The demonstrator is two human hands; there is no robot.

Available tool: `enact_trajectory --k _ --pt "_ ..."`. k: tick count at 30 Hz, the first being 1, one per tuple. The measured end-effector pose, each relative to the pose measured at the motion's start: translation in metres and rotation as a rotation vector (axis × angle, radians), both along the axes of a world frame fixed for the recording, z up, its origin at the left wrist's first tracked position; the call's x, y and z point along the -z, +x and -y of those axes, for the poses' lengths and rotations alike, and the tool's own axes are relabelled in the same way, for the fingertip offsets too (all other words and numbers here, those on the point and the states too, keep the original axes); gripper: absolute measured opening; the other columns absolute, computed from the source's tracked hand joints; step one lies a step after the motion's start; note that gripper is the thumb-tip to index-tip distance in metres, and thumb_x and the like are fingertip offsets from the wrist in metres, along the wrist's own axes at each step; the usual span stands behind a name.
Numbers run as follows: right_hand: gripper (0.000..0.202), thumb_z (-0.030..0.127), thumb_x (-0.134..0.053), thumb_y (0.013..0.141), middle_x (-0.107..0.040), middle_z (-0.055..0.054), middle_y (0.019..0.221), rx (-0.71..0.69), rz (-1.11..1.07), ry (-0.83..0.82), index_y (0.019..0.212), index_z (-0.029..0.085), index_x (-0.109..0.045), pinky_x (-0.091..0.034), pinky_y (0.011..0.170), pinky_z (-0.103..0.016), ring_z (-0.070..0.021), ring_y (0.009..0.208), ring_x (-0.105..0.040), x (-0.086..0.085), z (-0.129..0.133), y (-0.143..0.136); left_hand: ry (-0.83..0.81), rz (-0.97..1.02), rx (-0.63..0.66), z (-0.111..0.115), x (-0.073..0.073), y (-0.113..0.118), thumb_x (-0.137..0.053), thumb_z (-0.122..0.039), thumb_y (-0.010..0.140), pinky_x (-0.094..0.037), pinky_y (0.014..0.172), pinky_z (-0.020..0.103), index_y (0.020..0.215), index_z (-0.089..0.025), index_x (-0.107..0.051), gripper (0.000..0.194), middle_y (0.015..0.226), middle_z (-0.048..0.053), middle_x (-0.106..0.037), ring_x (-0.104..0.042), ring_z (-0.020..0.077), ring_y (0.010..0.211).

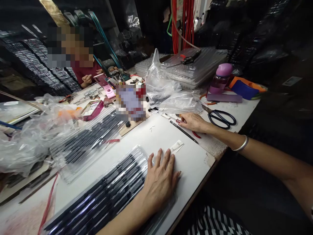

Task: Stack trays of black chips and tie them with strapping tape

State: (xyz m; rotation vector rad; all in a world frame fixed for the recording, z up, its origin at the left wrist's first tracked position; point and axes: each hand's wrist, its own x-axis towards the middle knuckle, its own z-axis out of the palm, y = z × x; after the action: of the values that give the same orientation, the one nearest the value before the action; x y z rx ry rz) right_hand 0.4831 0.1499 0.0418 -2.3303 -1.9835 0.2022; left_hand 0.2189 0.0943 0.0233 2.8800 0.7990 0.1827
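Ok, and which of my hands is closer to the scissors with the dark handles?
Right. Your right hand is just left of the scissors in the picture. Your left hand is farther off, lower in the picture, partly over the clear tray.

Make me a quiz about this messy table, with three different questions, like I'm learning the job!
1. Pick one: which wrist wears the silvery bracelet? A: left. B: right. C: both.

2. True or false: the big scissors lie on the table, with neither hand holding them.

3. Fill in the color: the clear tray by the left hand has long ____ strips in it.

Key: 1. B, the wrist of the right hand. 2. True. 3. Black.
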Motion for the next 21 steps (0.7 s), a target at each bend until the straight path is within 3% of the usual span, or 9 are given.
enact_trajectory --k 5,13,18,21 --pt "0.032 0.045 -0.047 0.089 -0.066 -0.006 0.089 0.032 0.021 -0.001 0.091 0.018 -0.064 -0.039 0.065 -0.026 -0.0203 0.080 -0.059 -0.003 0.002 0.003 -0.040 -0.016 -0.003 0.000 -0.003 -0.001 -0.032 -0.042 0.093 -0.027 0.102 0.059 0.131 -0.020 -0.045 0.046 0.142 0.009 -0.040 -0.032 0.0350 0.130" --pt "0.022 0.018 -0.050 0.085 -0.065 -0.010 0.103 0.097 0.120 0.006 0.097 0.015 -0.068 -0.042 0.077 -0.030 -0.0249 0.094 -0.058 -0.012 0.006 0.031 -0.026 0.003 -0.005 0.000 0.001 0.000 -0.032 -0.042 0.093 -0.027 0.102 0.058 0.132 -0.020 -0.044 0.046 0.142 0.008 -0.040 -0.032 0.0344 0.130" --pt "0.020 0.020 -0.053 0.085 -0.067 -0.007 0.101 0.022 0.093 -0.006 0.097 0.018 -0.069 -0.041 0.079 -0.026 -0.0212 0.094 -0.059 -0.014 0.007 0.028 -0.037 -0.007 -0.001 0.000 0.000 0.000 -0.032 -0.042 0.093 -0.027 0.102 0.058 0.132 -0.020 -0.044 0.046 0.142 0.008 -0.040 -0.032 0.0348 0.130" --pt "0.021 0.029 -0.050 0.088 -0.068 -0.005 0.093 -0.005 0.073 0.008 0.089 0.018 -0.068 -0.041 0.073 -0.025 -0.0197 0.088 -0.061 -0.012 0.008 0.017 -0.044 -0.020 -0.006 0.000 -0.001 0.000 -0.030 -0.043 0.093 -0.027 0.102 0.058 0.132 -0.020 -0.044 0.047 0.142 0.007 -0.040 -0.032 0.0341 0.131"
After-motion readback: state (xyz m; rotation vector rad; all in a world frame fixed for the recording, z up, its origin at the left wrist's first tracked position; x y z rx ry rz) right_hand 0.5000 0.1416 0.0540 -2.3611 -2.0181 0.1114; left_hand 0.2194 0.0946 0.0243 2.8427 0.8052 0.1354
